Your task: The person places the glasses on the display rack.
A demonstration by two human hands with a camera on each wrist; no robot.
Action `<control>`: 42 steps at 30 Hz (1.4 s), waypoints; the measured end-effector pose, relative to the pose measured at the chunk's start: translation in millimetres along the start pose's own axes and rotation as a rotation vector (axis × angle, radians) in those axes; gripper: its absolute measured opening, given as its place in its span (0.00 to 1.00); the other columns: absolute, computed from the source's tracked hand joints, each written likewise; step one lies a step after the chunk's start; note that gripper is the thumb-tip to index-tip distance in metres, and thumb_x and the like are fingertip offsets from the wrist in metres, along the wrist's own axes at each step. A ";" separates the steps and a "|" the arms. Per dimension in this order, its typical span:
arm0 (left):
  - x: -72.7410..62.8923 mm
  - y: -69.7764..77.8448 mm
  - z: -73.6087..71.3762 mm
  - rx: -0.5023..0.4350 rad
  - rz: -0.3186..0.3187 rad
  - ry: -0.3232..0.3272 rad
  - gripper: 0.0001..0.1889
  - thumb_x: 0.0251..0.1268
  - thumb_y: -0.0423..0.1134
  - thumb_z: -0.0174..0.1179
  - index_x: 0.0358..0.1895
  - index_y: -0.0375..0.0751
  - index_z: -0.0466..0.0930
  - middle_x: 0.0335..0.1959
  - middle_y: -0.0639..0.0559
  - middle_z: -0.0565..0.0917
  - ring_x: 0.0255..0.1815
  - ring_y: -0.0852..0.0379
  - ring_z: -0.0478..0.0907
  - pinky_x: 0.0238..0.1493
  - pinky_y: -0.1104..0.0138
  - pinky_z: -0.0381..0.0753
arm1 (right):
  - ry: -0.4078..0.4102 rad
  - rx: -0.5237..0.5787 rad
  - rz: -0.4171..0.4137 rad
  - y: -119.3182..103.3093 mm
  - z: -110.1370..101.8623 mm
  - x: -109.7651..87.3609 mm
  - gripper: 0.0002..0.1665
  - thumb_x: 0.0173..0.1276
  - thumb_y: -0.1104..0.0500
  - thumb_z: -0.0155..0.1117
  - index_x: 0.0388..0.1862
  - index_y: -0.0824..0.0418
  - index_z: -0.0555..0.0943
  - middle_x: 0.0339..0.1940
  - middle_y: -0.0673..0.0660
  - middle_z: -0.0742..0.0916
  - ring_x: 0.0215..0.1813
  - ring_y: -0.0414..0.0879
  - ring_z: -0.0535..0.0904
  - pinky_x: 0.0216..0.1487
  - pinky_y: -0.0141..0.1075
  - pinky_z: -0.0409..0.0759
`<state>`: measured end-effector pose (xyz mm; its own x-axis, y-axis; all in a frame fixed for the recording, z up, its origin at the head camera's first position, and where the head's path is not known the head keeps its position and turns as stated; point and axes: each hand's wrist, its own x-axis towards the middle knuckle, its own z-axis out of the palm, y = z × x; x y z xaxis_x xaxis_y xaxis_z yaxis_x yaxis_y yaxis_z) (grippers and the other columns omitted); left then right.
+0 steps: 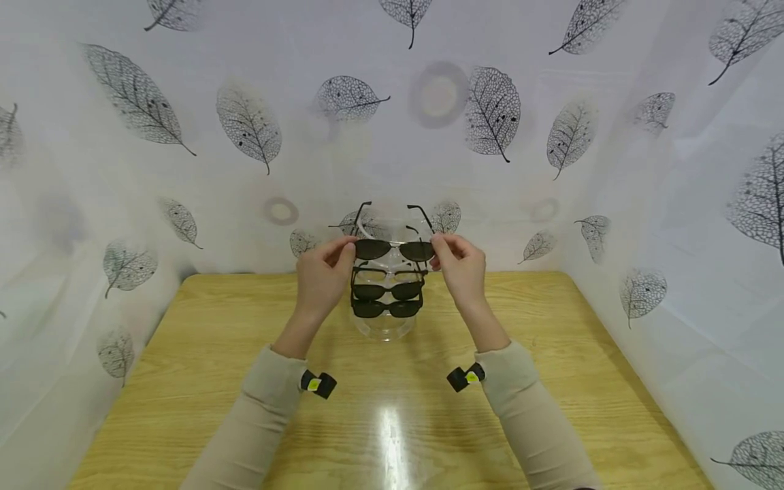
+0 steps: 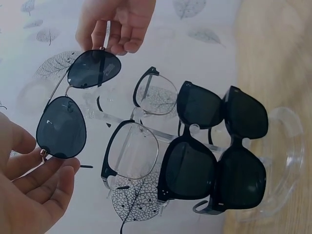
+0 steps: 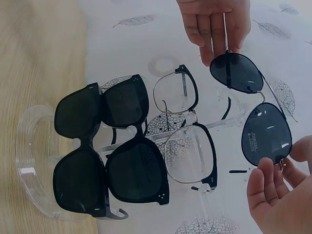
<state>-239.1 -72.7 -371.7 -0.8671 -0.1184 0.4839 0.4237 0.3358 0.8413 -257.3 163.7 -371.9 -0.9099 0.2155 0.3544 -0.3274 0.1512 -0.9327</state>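
Observation:
Dark-lensed aviator sunglasses [image 1: 372,249] with a thin metal bridge are spread between both hands, temples unfolded and pointing away. My left hand [image 1: 322,275] pinches them near the left hinge, and my right hand [image 1: 463,269] pinches the opposite hinge side. They are close to the top end of a clear plastic display stand [image 2: 291,141]; whether they touch it, I cannot tell. Lower on the stand sit clear-lens eyeglasses [image 3: 212,168] with black browline frames, then black-framed sunglasses [image 2: 191,163], and another dark pair [image 3: 78,178] lowest, nearest the round base.
The stand rises from a wooden table [image 1: 220,381] near its back edge. Behind and on both sides hangs a white curtain [image 1: 380,163] printed with dark leaves. Each sleeve has a small black wrist camera, left [image 1: 319,384] and right [image 1: 465,377].

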 end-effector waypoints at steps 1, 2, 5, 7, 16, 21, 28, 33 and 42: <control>0.3 -0.7 0.2 0.000 0.000 -0.005 0.12 0.75 0.33 0.61 0.52 0.33 0.90 0.47 0.37 0.92 0.40 0.43 0.91 0.37 0.82 0.77 | 0.000 0.002 0.001 1.0 -0.1 0.2 0.14 0.77 0.58 0.68 0.46 0.70 0.89 0.23 0.56 0.87 0.23 0.39 0.82 0.31 0.29 0.85; 0.6 -1.4 0.4 0.002 0.000 -0.009 0.12 0.75 0.33 0.61 0.52 0.33 0.90 0.47 0.37 0.92 0.42 0.43 0.91 0.38 0.82 0.77 | -0.002 0.002 0.002 2.0 -0.3 0.5 0.14 0.77 0.59 0.68 0.47 0.71 0.88 0.23 0.55 0.87 0.23 0.38 0.82 0.31 0.29 0.85; 1.0 -3.1 1.0 0.004 -0.012 -0.017 0.12 0.75 0.34 0.61 0.53 0.33 0.90 0.48 0.37 0.92 0.43 0.44 0.91 0.39 0.82 0.77 | -0.008 0.001 0.002 4.4 -0.6 1.4 0.13 0.77 0.60 0.67 0.47 0.72 0.88 0.23 0.56 0.87 0.23 0.38 0.82 0.31 0.29 0.85; 1.2 -4.3 1.7 0.005 -0.019 -0.020 0.12 0.75 0.34 0.62 0.53 0.33 0.90 0.47 0.37 0.92 0.42 0.44 0.90 0.39 0.81 0.77 | -0.010 0.003 0.001 5.3 -0.7 1.6 0.13 0.77 0.61 0.67 0.46 0.72 0.88 0.23 0.58 0.86 0.23 0.39 0.82 0.31 0.29 0.85; 1.9 -12.0 4.9 0.014 -0.007 -0.033 0.13 0.76 0.34 0.62 0.55 0.34 0.89 0.46 0.38 0.92 0.40 0.45 0.90 0.39 0.78 0.78 | -0.010 -0.028 0.008 10.0 -0.4 2.7 0.13 0.77 0.59 0.67 0.46 0.70 0.89 0.27 0.66 0.87 0.24 0.39 0.82 0.30 0.29 0.84; 0.8 -14.3 5.0 0.029 0.020 -0.038 0.13 0.76 0.33 0.62 0.56 0.34 0.89 0.47 0.38 0.92 0.41 0.45 0.91 0.39 0.77 0.79 | -0.004 -0.037 0.015 12.8 0.2 2.6 0.14 0.77 0.58 0.67 0.45 0.71 0.88 0.28 0.69 0.87 0.23 0.39 0.82 0.30 0.30 0.84; -0.6 -17.1 4.6 0.015 0.040 -0.052 0.14 0.76 0.32 0.60 0.57 0.32 0.88 0.48 0.37 0.92 0.43 0.43 0.92 0.39 0.81 0.78 | -0.011 -0.060 0.020 13.9 -0.2 1.5 0.16 0.77 0.56 0.67 0.47 0.70 0.88 0.28 0.68 0.87 0.24 0.40 0.83 0.30 0.29 0.84; -1.4 -16.5 3.7 0.017 0.043 -0.054 0.14 0.76 0.32 0.60 0.57 0.32 0.88 0.49 0.37 0.92 0.44 0.43 0.92 0.40 0.81 0.79 | -0.020 -0.067 0.015 14.0 -1.0 0.7 0.17 0.78 0.55 0.67 0.48 0.70 0.88 0.30 0.72 0.87 0.25 0.40 0.83 0.31 0.30 0.85; -0.9 -15.1 3.0 0.039 0.058 -0.048 0.13 0.75 0.33 0.61 0.55 0.33 0.89 0.46 0.38 0.92 0.40 0.44 0.91 0.39 0.77 0.78 | -0.023 -0.091 0.013 15.0 -1.9 1.2 0.15 0.78 0.55 0.67 0.47 0.67 0.89 0.30 0.71 0.88 0.25 0.41 0.83 0.31 0.30 0.84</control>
<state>-245.5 -74.9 -385.5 -0.8535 -0.0527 0.5184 0.4637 0.3771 0.8017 -262.8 168.0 -385.3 -0.9198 0.1960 0.3400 -0.2922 0.2363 -0.9267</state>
